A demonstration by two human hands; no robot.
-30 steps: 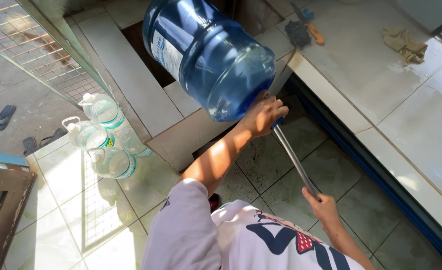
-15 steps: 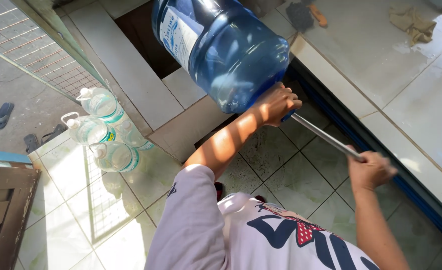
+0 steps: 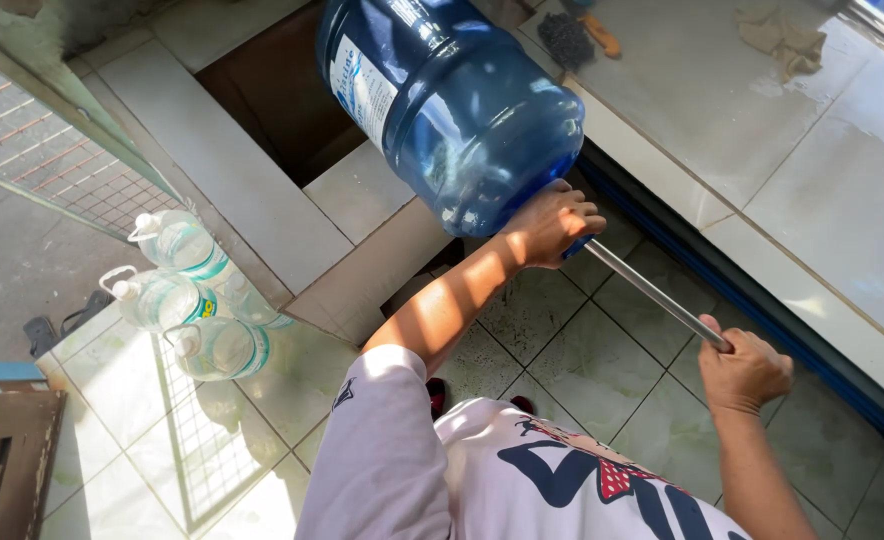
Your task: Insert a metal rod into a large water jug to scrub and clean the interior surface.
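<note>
Left hand (image 3: 552, 225) cupped against the bottom edge of the blue water jug (image 3: 452, 110), tilted above the dark floor opening (image 3: 272, 105). Right hand (image 3: 742, 370) fisted around the metal rod (image 3: 652, 295), which runs up to the jug's base. Tiled counter edge (image 3: 702, 230) just beside the rod; open floor tiles (image 3: 582, 360) below. Three small jugs (image 3: 197, 300) well apart by the mesh (image 3: 42, 160).
</note>
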